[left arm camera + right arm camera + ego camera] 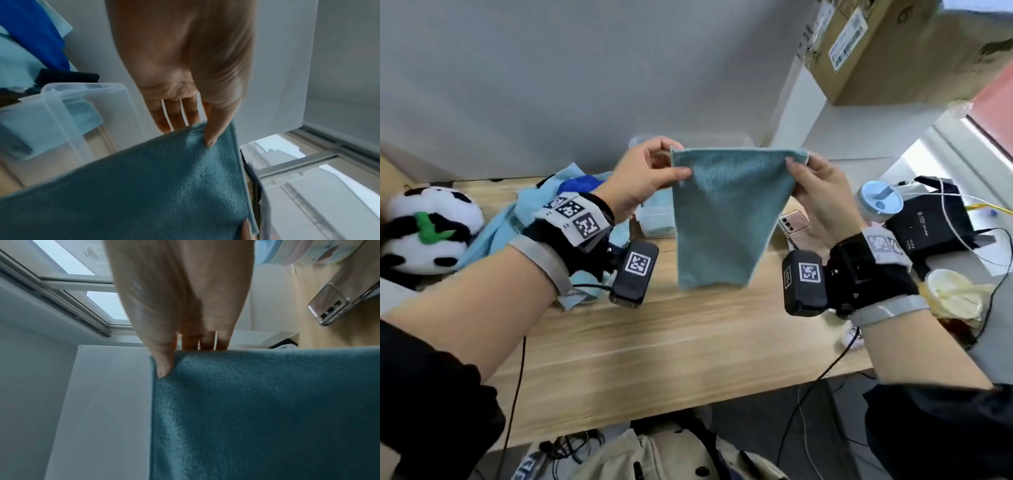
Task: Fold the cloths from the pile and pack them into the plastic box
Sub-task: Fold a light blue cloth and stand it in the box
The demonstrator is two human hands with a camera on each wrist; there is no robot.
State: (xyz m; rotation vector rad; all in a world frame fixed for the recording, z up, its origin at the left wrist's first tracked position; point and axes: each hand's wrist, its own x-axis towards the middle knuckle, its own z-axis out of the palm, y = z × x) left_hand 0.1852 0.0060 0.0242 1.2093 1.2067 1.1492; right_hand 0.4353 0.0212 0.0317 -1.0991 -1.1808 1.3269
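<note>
A teal cloth (722,219) hangs in the air above the wooden table (688,342), stretched between both hands. My left hand (650,174) pinches its upper left corner, thumb on the near face. My right hand (815,188) pinches the upper right corner the same way. The left wrist view shows the thumb on the teal cloth (164,186); the right wrist view shows the teal cloth (267,410) under the thumb. The clear plastic box (654,219) stands behind the cloth with a light blue folded cloth inside; plastic box (68,116). The pile of blue cloths (534,219) lies to the left.
A panda plush (428,229) sits at the far left. A phone (794,222), a lidded blue cup (880,202), a black device (931,222) with cables and a paper cup (952,291) crowd the right side. A cardboard box (893,48) stands on the sill behind.
</note>
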